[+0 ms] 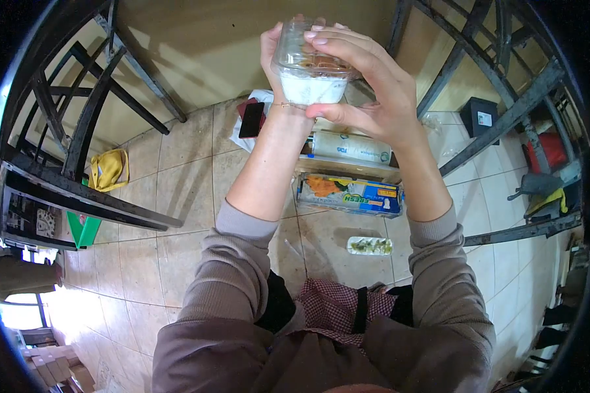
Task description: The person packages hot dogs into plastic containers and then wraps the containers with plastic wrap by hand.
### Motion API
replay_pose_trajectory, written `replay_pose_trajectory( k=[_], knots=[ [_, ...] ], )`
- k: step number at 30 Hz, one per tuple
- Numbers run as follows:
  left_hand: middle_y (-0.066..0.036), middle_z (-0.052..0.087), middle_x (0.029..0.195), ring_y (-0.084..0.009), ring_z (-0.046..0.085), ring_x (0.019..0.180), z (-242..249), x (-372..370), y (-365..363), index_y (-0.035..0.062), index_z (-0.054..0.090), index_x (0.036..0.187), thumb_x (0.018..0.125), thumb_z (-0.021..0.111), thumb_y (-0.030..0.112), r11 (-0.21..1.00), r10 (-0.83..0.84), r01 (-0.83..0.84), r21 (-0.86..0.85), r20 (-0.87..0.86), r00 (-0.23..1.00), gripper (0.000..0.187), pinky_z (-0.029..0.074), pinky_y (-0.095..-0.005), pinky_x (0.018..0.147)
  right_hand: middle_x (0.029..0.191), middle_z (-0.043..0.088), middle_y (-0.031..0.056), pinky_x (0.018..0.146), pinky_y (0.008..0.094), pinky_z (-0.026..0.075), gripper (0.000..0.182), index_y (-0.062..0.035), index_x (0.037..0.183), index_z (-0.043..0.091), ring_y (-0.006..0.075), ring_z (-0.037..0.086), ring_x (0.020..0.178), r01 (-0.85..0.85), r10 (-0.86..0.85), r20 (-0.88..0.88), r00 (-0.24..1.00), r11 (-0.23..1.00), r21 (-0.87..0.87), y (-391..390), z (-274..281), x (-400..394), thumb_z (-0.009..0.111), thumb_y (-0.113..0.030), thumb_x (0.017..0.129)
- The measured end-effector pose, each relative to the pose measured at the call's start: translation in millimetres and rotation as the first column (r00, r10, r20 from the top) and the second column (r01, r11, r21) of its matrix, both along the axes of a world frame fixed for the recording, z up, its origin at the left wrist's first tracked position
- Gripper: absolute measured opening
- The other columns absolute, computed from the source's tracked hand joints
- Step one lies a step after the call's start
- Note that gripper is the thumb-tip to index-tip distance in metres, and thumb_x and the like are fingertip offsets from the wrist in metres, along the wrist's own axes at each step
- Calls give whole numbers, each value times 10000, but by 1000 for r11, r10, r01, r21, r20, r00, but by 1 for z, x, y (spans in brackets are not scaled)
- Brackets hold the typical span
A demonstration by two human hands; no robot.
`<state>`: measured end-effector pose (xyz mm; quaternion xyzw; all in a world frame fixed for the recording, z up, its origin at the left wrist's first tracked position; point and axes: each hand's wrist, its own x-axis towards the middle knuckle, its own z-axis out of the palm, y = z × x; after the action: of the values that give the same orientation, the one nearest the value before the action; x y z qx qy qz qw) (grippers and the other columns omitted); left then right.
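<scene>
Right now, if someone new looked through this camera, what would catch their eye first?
Most likely the clear plastic container with white contents, held up at the top of the view between the left hand and right hand. Next might be the colourful box marked FRESH, below it on the tiled floor, and the bright yellow fabric item lying off to the left.

Pale square tiles make up the floor. On it lie a blue printed carton (lettered "FRESH"), a small white tray with green pieces in it, and, further left, a crumpled yellow bag.
</scene>
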<state>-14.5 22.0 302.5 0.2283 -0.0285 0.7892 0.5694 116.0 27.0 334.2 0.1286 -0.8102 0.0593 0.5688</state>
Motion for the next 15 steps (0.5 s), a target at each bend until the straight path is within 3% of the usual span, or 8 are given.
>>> replay_pose_trajectory(
  k=[4,6,12,15],
  knots=[
    [-125,603,881,-295,581,889,4,3,-7,78,547,927,876,486,393,997,47,-48,-55,-21,999,325,474,-434,870,1151,653,92,966,396,448,591,-54,1137,624,273,613,1080,-3,3,-11,1000,1000,5,-2,0,-1,828,-286,633],
    [-125,603,881,-298,581,890,2,0,-5,76,550,922,876,484,396,998,-35,36,58,-11,999,330,476,-431,872,1151,653,90,969,396,447,587,-57,1137,624,271,613,1080,6,-5,-13,1000,1000,7,-2,-2,-1,827,-284,635],
    [-103,592,849,-297,582,884,0,-4,-3,61,556,930,872,482,408,997,-55,57,54,-40,998,360,490,-420,848,1151,655,83,983,400,438,584,-68,1138,627,272,610,1088,18,-18,-9,1000,1000,3,-1,-4,-2,828,-286,636],
    [-88,594,887,-283,583,890,-1,-3,-6,67,557,963,870,482,421,1000,7,-7,-12,-60,998,374,490,-422,854,1164,648,91,994,404,431,595,-64,1163,616,277,600,1107,14,-14,13,1000,1000,-22,0,-4,-1,823,-279,649]
  ],
)
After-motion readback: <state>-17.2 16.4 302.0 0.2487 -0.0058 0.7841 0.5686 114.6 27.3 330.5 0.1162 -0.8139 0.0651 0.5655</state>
